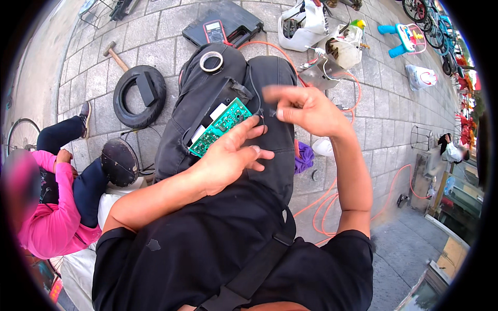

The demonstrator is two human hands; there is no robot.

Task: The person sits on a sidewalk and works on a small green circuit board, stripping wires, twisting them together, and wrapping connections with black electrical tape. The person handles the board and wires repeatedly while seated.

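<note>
A green circuit board rests tilted on my lap, with pale blocks showing along its far-left edge. It lies in or against a black plastic housing. My left hand is at the board's near right side, fingers apart; whether they touch the board is unclear. Past its fingertips a thin dark wire runs down over my trousers. My right hand hovers above my right thigh, index finger stretched out and blurred, thumb apart from it, nothing visible between them. A tape roll sits on my left knee.
Beyond my knees lie a black tool case and a red multimeter. At left are a tyre, a hammer and a seated person in pink. White containers and an orange hose stretch along the right.
</note>
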